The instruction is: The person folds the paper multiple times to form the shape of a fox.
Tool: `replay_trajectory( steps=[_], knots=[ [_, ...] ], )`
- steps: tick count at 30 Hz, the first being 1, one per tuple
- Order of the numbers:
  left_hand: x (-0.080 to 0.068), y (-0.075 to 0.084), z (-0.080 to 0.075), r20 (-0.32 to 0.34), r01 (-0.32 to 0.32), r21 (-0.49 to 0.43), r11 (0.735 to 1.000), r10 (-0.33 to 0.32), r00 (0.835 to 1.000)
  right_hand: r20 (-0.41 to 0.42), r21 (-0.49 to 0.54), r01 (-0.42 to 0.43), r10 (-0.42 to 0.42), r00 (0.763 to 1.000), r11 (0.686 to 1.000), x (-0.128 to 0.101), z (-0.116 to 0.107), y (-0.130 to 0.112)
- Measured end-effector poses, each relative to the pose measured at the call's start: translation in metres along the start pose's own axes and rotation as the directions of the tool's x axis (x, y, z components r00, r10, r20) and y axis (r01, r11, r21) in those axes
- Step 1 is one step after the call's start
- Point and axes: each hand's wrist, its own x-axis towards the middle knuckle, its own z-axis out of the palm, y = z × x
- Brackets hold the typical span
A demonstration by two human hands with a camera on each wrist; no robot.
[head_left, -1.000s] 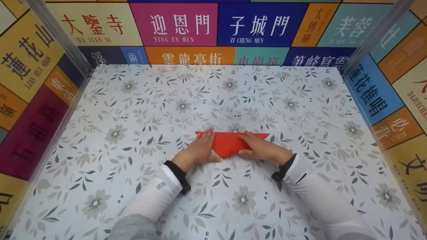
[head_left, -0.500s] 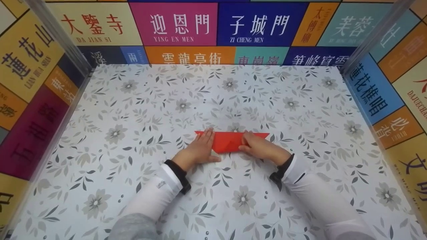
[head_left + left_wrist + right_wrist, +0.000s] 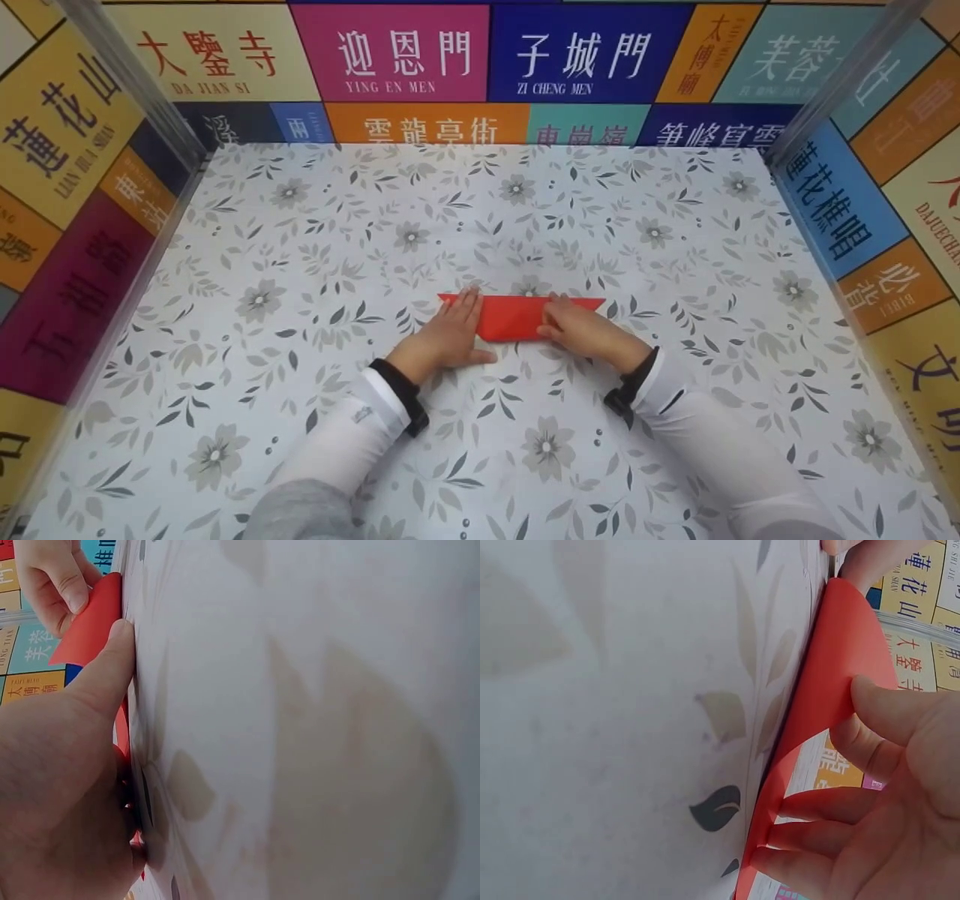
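Your right grip (image 3: 589,334) pinches a raised flap of folded red paper (image 3: 511,319); left of it, your left grip (image 3: 450,332), straight-fingered, rests on the paper.

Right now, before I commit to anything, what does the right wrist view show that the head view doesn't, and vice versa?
Only the right wrist view: the palm side of the right grip, and in profile, the red paper bowing up off the tablecloth.

Only the head view: both sleeves, both black wristbands, and the full spread of the left grip across the paper's left part.

Both: the right grip pinching the paper, at least part of the left grip, the leaf-patterned tablecloth and lettered panels.
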Motion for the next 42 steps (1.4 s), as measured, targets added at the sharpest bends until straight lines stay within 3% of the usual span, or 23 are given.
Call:
replay_trajectory(
  steps=[17, 42],
  knots=[
    [0.000, 0.000, 0.000, 0.020, 0.000, 0.020, 1.000, -0.001, 1.000, -0.103, -0.072, -0.113, 0.105, 0.989, 0.991, 0.008, 0.000, -0.010],
    [0.001, 0.000, 0.001, 0.017, 0.011, 0.020, 1.000, -0.011, 1.000, -0.168, -0.206, -0.166, 0.132, 0.977, 0.964, 0.016, 0.005, -0.010]
  ],
)
